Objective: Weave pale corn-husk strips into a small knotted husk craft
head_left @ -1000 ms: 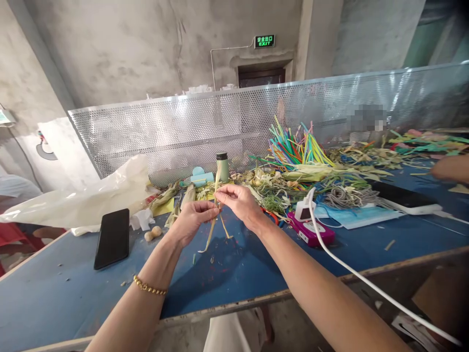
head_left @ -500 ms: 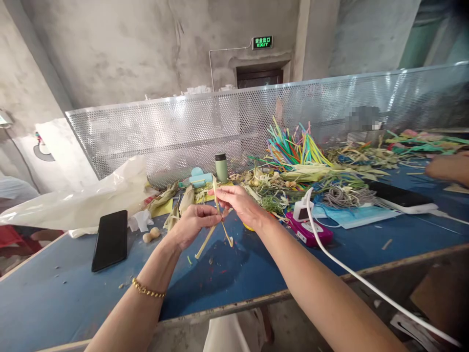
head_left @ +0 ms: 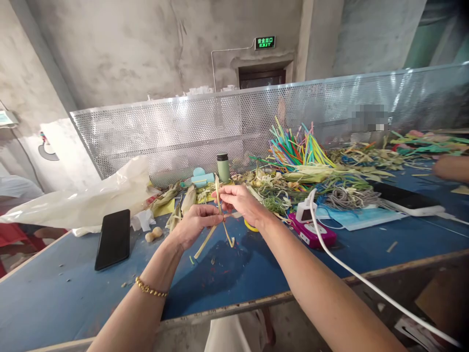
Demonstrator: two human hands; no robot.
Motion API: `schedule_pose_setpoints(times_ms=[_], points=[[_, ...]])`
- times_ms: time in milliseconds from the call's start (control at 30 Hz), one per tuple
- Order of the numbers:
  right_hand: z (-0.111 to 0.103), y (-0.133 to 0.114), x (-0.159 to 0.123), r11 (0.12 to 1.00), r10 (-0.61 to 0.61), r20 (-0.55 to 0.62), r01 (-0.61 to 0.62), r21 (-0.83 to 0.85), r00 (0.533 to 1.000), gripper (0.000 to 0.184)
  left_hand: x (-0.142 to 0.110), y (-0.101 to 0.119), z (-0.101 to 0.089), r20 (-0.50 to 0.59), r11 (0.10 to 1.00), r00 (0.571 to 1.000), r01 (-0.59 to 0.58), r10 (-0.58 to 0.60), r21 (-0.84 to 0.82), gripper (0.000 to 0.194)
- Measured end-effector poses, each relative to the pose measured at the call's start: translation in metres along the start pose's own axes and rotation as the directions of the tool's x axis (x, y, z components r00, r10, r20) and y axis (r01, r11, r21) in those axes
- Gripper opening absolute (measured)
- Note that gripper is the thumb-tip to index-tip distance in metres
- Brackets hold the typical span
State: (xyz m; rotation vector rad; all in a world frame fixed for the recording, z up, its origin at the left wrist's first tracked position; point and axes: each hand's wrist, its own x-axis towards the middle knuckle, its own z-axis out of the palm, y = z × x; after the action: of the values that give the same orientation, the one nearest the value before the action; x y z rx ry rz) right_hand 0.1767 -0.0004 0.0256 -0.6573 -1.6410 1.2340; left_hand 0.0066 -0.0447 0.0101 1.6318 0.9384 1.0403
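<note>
My left hand (head_left: 194, 222) and my right hand (head_left: 240, 200) meet above the blue table (head_left: 54, 298), both pinched on thin pale straw strips (head_left: 220, 222). One strip stands up between my fingers; two others hang down and spread apart toward the tabletop. A gold bracelet (head_left: 148, 288) circles my left wrist. Behind my hands lies a heap of husks and coloured strips (head_left: 304, 166).
A black phone (head_left: 113, 238) lies at the left beside a plastic bag (head_left: 84, 200). A green flask (head_left: 223, 167) stands by the perforated metal screen (head_left: 164, 132). A pink device (head_left: 311, 230) with a white cable (head_left: 366, 283), a second phone (head_left: 403, 196) and another person's hand (head_left: 451, 168) are at the right.
My hands stayed together on the strips; the hanging ends have spread wider apart and the upright strip has shifted slightly.
</note>
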Motion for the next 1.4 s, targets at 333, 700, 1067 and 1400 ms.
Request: schedule_pose_setpoints(times_ms=[333,700,1067,1400], points=[[0.002,-0.001,-0.005,0.997,-0.065,0.036,0.064,0.042,0.997,0.022,0.004,-0.008,0.0,0.053,0.999,0.998,0.016,-0.014,-0.032,0.021],[-0.006,0.007,0.0,0.996,0.076,-0.022,-0.075,0.038,0.997,0.015,0.013,-0.025,-0.001,0.032,0.999,0.999,-0.002,0.003,-0.043,0.009],[0.025,-0.001,0.031,0.983,0.137,-0.007,-0.137,-0.123,0.991,0.004,0.008,-0.013,-0.008,-0.054,0.994,0.993,0.106,-0.105,0.006,0.015],[0.024,0.027,0.029,0.982,0.169,-0.12,-0.178,-0.07,0.978,0.006,-0.003,-0.028,-0.015,-0.064,0.982,0.982,0.169,-0.175,-0.089,0.016]])
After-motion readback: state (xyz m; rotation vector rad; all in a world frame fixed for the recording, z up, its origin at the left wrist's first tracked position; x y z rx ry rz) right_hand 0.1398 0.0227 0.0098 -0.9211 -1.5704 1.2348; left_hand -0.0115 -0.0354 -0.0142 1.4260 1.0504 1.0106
